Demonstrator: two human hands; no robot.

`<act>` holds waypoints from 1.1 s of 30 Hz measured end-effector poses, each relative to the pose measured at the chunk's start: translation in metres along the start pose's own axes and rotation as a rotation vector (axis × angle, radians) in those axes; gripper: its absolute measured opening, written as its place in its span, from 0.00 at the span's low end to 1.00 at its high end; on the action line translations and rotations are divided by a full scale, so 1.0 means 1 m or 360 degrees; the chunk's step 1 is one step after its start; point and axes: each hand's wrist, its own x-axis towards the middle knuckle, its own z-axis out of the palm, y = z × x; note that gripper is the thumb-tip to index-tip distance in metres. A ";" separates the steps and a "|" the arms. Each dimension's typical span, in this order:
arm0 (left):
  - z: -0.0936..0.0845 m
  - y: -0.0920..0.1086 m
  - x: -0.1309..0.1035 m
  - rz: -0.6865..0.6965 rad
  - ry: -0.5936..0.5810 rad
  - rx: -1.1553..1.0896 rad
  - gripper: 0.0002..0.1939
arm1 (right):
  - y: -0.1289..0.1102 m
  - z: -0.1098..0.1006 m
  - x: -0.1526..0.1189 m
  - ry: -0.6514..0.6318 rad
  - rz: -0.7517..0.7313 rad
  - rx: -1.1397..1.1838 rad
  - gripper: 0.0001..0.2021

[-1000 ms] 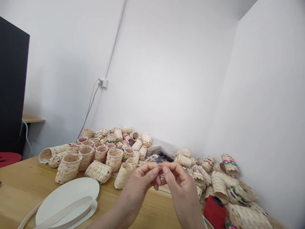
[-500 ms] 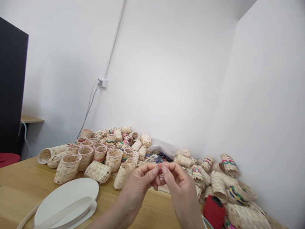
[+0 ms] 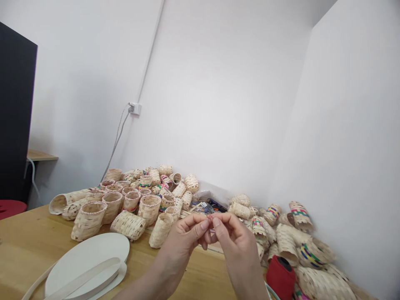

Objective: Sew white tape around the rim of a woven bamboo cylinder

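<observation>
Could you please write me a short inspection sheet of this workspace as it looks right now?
Surface: wooden table, set into a corner of white walls.
Job's things: a tiny reddish piece pinched between both hands' fingertips; too small to identify.
Clutter: small woven baskets heaped at the back, more with coloured bands on the right; white oval board with a flat strip across it; red thread spool.
Grippers: left hand and right hand raised above the table, thumbs and forefingers meeting.
Cables: grey cable hanging from a wall socket.
Surroundings: black panel and red seat at left.
</observation>
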 end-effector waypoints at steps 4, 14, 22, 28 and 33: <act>0.001 0.001 0.000 -0.0002 0.0012 0.0003 0.11 | 0.001 0.000 0.000 -0.0006 0.0006 0.0022 0.12; 0.001 0.000 -0.001 0.0009 0.0013 0.0018 0.11 | 0.001 0.000 0.000 -0.0012 0.0007 0.0012 0.12; 0.002 0.002 0.000 0.0031 0.0012 0.0046 0.11 | 0.006 -0.001 0.003 -0.0002 -0.0016 -0.0049 0.13; 0.004 0.003 -0.001 0.0028 0.0038 0.0062 0.11 | 0.006 -0.001 0.002 -0.0002 -0.0027 -0.0074 0.15; 0.001 -0.001 -0.001 0.0036 0.0033 0.0067 0.11 | 0.007 -0.003 0.003 0.0051 -0.0033 -0.0223 0.15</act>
